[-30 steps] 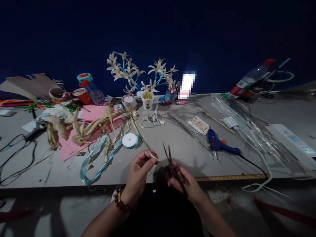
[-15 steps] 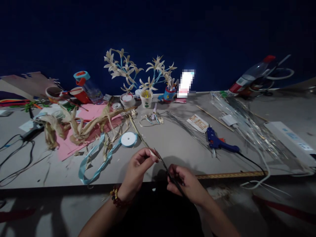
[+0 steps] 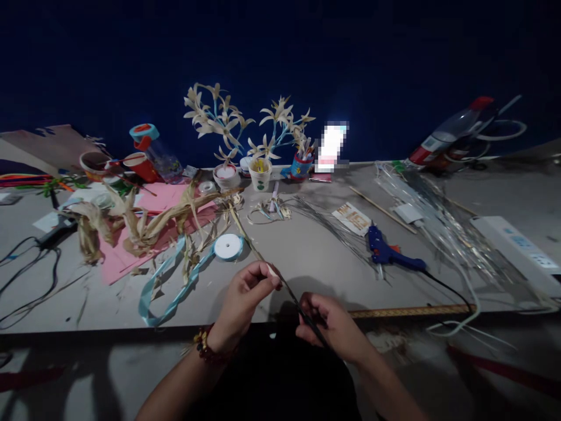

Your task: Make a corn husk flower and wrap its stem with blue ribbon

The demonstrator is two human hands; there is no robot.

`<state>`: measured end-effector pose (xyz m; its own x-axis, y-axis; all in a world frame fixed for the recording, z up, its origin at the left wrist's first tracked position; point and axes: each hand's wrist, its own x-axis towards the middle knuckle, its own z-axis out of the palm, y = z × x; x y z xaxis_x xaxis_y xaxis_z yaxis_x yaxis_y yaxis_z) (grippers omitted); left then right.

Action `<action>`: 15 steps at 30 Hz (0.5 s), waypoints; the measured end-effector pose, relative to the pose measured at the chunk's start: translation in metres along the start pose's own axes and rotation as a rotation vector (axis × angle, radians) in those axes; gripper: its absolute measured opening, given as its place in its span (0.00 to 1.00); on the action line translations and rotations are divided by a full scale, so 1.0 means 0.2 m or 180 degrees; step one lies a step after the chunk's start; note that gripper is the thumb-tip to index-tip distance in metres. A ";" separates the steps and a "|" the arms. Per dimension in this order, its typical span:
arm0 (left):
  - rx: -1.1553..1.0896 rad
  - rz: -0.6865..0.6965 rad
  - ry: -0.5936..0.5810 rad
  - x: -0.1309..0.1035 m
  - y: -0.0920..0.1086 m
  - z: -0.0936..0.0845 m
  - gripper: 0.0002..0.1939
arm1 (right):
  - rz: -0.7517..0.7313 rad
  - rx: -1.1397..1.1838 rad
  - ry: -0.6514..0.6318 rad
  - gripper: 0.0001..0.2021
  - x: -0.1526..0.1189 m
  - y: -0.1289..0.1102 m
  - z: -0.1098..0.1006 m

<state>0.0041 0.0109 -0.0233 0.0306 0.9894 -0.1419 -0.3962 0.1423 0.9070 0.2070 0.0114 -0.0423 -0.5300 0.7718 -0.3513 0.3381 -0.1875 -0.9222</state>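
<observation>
My left hand (image 3: 252,292) is closed in a pinch, with a small pale piece (image 3: 272,271) showing at its fingertips. My right hand (image 3: 324,321) has its fingers curled about a long, thin, dark stick-like thing (image 3: 309,320), whose exact kind I cannot make out. That dark thing slants up to the left, its far end beside my left fingertips. A straw-coloured dried strand (image 3: 245,235) runs along the table toward my left hand; whether it joins the dark thing is unclear. Left of my hands lies a spool (image 3: 228,247) with light-blue ribbon (image 3: 151,313) trailing off it.
Dried corn husks (image 3: 149,231) lie over pink paper (image 3: 111,269) at left. Husk flowers (image 3: 219,117) stand behind, near a paper cup (image 3: 260,178). To the right are thin wires (image 3: 333,225), a blue glue gun (image 3: 390,252) with its cord, and a power strip (image 3: 512,251).
The dark thing's tip by my left fingers looks narrower, with its separate point no longer standing out. Both hands stay nearly in place, and the view shifts slightly.
</observation>
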 end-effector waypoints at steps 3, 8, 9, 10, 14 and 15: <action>0.0017 -0.0016 0.0002 0.00 0.00 0.00 0.07 | 0.0027 -0.0027 0.0006 0.23 0.00 0.01 0.00; 0.0018 -0.0039 -0.0044 0.01 -0.01 0.00 0.07 | 0.0041 0.0016 0.0054 0.26 0.00 0.01 0.00; 0.0031 -0.0037 -0.0049 0.01 -0.01 0.00 0.07 | 0.0043 0.0038 0.0065 0.26 0.01 0.01 0.00; 0.0053 -0.0032 -0.0055 0.01 -0.01 -0.01 0.07 | 0.0047 0.0066 0.0083 0.26 0.01 0.02 0.00; 0.0192 0.0004 -0.0106 0.00 0.00 -0.01 0.08 | 0.0114 0.0374 0.0213 0.25 0.01 0.02 0.01; 0.0266 0.0025 -0.0135 0.00 0.00 -0.01 0.09 | 0.0129 0.0492 0.0226 0.24 0.01 0.02 0.01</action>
<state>0.0021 0.0108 -0.0247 0.0674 0.9906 -0.1194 -0.3189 0.1347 0.9382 0.2066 0.0108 -0.0465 -0.4602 0.8017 -0.3815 0.2317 -0.3064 -0.9233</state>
